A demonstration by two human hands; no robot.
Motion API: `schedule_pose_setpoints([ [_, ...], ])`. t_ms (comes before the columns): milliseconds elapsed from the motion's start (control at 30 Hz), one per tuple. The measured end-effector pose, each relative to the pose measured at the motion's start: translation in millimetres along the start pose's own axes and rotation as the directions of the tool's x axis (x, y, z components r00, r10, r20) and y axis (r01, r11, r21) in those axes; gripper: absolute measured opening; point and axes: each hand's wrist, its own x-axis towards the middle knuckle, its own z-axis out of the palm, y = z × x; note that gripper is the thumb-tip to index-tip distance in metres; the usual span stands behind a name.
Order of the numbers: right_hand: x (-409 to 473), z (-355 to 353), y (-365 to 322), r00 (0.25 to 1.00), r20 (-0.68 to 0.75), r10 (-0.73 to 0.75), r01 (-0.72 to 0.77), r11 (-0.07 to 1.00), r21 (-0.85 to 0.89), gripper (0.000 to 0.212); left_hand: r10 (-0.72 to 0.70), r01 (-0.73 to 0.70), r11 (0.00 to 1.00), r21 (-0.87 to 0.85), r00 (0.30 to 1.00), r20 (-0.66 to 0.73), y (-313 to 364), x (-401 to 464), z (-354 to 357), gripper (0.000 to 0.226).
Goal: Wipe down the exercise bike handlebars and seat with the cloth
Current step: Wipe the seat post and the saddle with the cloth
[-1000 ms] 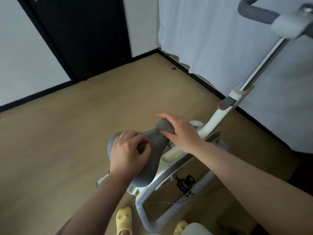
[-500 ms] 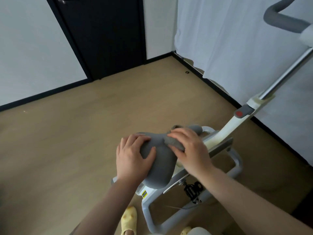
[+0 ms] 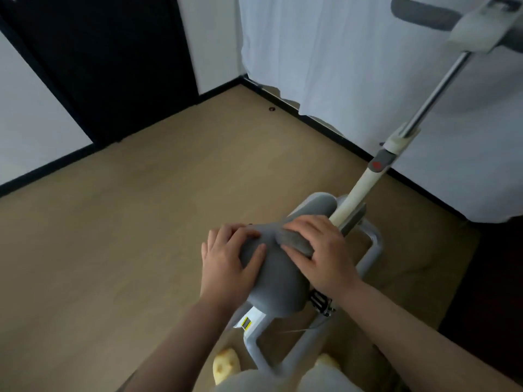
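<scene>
Bike frame (image 3: 256,332) first, the biggest thing in shot: pale grey tubing, smooth and rounded, forking out below both hands, with a small yellow-and-black sticker on the white block just under the left wrist. Up and away from the right hand climbs the cream post (image 3: 365,185), round and glossy, carrying a grey clamp with a red dot, then a thin metal rod. At the far top, well beyond the right hand, sit the handlebars (image 3: 418,9), a thick grey curved bar with a matte padded look, joined to a pale blocky head. Now the seat (image 3: 276,281), right between the two hands: dull grey, soft-looking, broad and rounded at the near end, narrowing to a blunt nose past the fingertips. The left hand (image 3: 227,267) clasps the seat's left flank, fingers curled over the top edge, thumb laid on the upper surface. The right hand (image 3: 319,258) lies on the narrow middle, fingers bent around the cloth (image 3: 295,240), a small, darker grey, fuzzy wad pressed onto the seat. Just below the right wrist, a black ridged pedal (image 3: 321,302) peeks out.
</scene>
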Motion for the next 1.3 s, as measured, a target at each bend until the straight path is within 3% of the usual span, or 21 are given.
schedule_pose_setpoints([
  [100,-4,15,-15,0.976,-0.117,0.183,-0.177,0.983,0.059,0.031,-0.016,0.016,0.992,-0.124,1.000,0.000,-5,-2,-1,0.032],
  [267,-4,13,-26,0.992,0.091,0.086,-0.098,0.985,0.145,0.035,0.058,-0.045,0.978,-0.206,0.997,0.058,-21,-4,-5,0.033],
  [400,3,13,-26,0.970,0.054,0.237,-0.243,0.957,0.159,0.042,0.046,-0.023,0.957,-0.290,0.996,0.072,-29,-3,-5,0.038],
  [533,-14,17,-49,0.985,0.174,0.006,-0.029,0.991,0.132,0.039,-0.008,0.033,0.922,-0.385,0.998,0.067,-28,-5,0,0.039],
  [600,-7,8,-36,0.963,0.269,-0.034,0.014,0.997,0.076,0.043,-0.017,0.041,0.913,-0.406,0.998,0.064,-29,-6,1,0.038],
  [633,0,6,-27,0.965,0.262,0.002,-0.015,0.999,0.047,0.045,-0.012,0.039,0.911,-0.411,0.998,0.067,-30,-6,1,0.039],
  [767,13,20,-34,0.966,0.017,0.256,-0.257,0.966,0.015,0.039,-0.013,0.045,0.919,-0.393,0.996,0.085,-30,-4,-2,0.043],
  [833,4,29,-55,0.986,0.065,0.153,-0.154,0.988,0.007,0.039,-0.011,0.043,0.921,-0.387,0.997,0.083,-29,-5,-3,0.040],
  [933,8,18,-52,0.968,0.250,-0.004,0.003,1.000,0.003,0.039,-0.016,0.038,0.918,-0.394,0.998,0.058,-26,-6,-2,0.030],
  [1133,38,21,-22,0.978,0.040,0.203,-0.192,0.962,-0.195,0.035,-0.085,0.108,0.925,-0.363,0.993,0.077,-21,-5,-2,0.037],
  [1200,25,22,-31,0.989,0.131,0.064,-0.055,0.996,-0.073,0.033,-0.135,0.150,0.921,-0.360,0.989,0.065,-17,-7,1,0.033],
  [1300,25,0,-19,0.911,0.389,-0.140,0.143,0.989,0.020,0.038,-0.251,0.229,0.901,-0.369,0.968,-0.011,-5,-8,9,0.031],
])
